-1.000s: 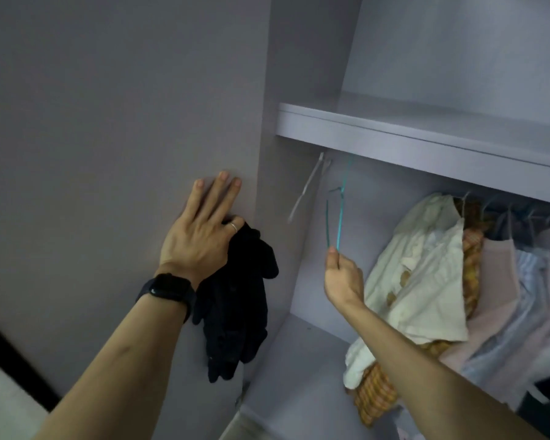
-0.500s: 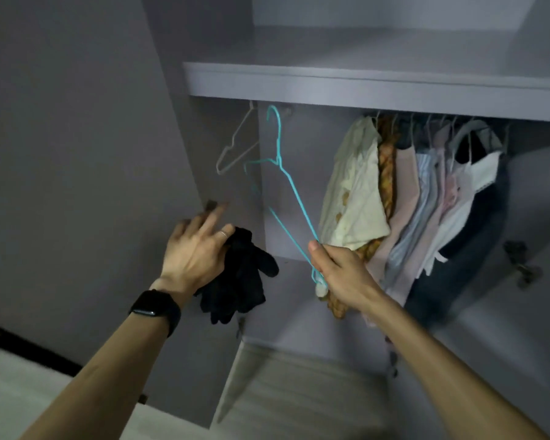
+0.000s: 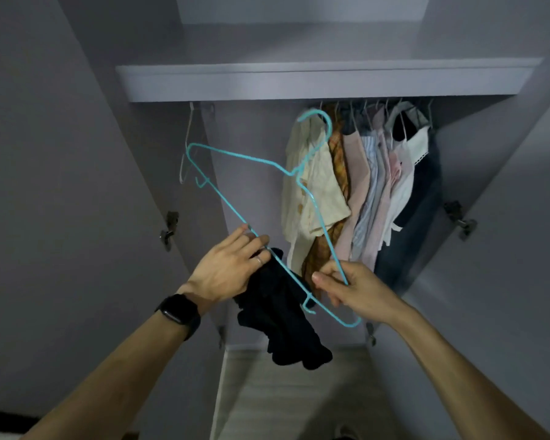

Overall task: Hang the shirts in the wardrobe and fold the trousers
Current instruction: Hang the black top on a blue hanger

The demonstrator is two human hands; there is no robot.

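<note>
A turquoise wire hanger (image 3: 245, 160) is off the rail and tilted in front of the open wardrobe. My right hand (image 3: 353, 289) pinches its lower right arm near the corner. My left hand (image 3: 227, 268) holds a crumpled black garment (image 3: 280, 315) that hangs below it, and its fingertips touch the hanger's bottom bar. Several shirts (image 3: 356, 185) hang on the rail under the shelf (image 3: 299, 81), from cream at the left to dark at the right.
A white wire hanger (image 3: 186, 144) hangs empty at the rail's left end. Both wardrobe doors (image 3: 61, 185) stand open at either side, with metal hinges (image 3: 169, 228) on the frame. Pale floor shows below, between my arms.
My right hand has lifted the turquoise hanger off the rail and drawn it down toward me. My left hand left the door and brought the black garment to the hanger.
</note>
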